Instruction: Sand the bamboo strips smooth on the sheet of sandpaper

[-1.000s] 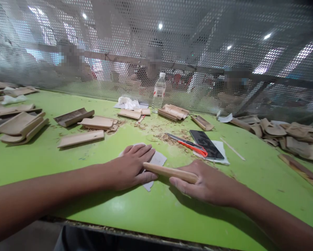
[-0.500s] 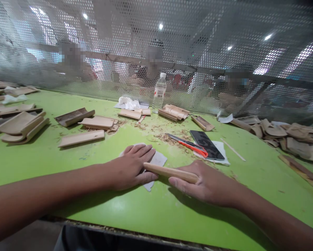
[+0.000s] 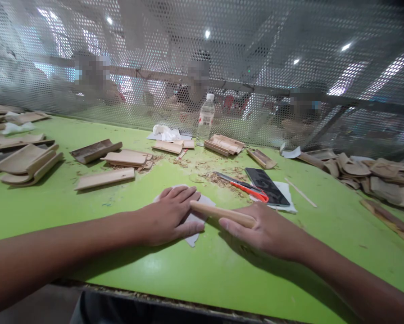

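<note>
My left hand [image 3: 173, 215] lies flat, fingers spread, on a piece of white paper [image 3: 206, 204] on the green table [image 3: 147, 270]. My right hand [image 3: 267, 229] is closed around one end of a smooth wooden stick [image 3: 225, 213]. The stick's free, rounded end points left, by the fingers of my left hand and above the paper. Beyond my right hand lie an orange utility knife [image 3: 247, 187] with its blade showing and a dark phone [image 3: 267, 186], which rests partly on white paper.
Wood shavings [image 3: 222, 179] surround the blade. Curved bamboo pieces [image 3: 105, 178] lie at left, with a pile [image 3: 384, 177] at right. A water bottle [image 3: 206, 120] stands before a perforated metal screen [image 3: 147, 58]. People are visible behind it.
My right hand has risen slightly, and the free end of the stick has shifted up and a little to the right. My left hand has stayed in place.
</note>
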`<state>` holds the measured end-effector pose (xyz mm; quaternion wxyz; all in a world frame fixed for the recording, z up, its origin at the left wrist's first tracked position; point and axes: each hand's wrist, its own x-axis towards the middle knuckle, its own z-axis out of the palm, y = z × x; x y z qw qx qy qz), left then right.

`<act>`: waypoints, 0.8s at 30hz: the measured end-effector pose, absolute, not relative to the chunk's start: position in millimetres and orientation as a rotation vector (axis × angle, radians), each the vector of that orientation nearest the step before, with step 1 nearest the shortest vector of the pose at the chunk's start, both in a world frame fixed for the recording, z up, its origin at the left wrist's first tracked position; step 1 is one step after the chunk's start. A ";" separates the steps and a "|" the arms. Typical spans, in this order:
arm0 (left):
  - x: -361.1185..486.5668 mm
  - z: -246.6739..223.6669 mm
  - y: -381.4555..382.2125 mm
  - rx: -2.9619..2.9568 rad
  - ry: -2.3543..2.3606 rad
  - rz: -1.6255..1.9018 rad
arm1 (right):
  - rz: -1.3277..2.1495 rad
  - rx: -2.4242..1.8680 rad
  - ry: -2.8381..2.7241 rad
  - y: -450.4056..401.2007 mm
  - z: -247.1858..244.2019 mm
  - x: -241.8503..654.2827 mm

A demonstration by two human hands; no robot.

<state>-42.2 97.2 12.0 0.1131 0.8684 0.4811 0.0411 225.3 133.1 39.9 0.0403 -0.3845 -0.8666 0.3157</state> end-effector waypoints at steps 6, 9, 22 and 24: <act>-42.7 11.0 97.4 2.545 1.414 0.124 | 1.143 -1.230 -2.576 135.4 36.6 225.6; -42.3 11.4 97.5 2.549 1.405 0.132 | 1.132 -1.296 -2.543 136.2 37.2 224.3; -42.2 12.9 96.3 2.552 1.426 0.131 | 0.991 -1.305 -2.520 140.3 36.4 225.1; -41.9 13.4 96.6 2.555 1.424 0.130 | 0.955 -1.293 -2.556 139.8 36.1 225.3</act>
